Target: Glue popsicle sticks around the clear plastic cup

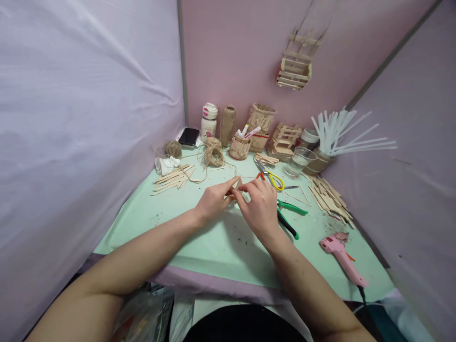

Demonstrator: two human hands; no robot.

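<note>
I read the grip as closed: left hand [215,202] and right hand [259,204] pinching one small pale piece [239,182], wood by the look of it. Step in hand, my judgement: fine two-handed positioning; next move calls for steady, light pressure and small finger corrections. Piece sits between the fingertips, mostly hidden by them, over the middle of the bench [210,251]; can't tell if it touches down. Outward: green-handled pliers [292,207] just beside the right hand, yellow-handled scissors [268,174] beyond, twine [213,148] and flat sticks [174,179] past the left, pink glue gun [344,261] off right.
</note>
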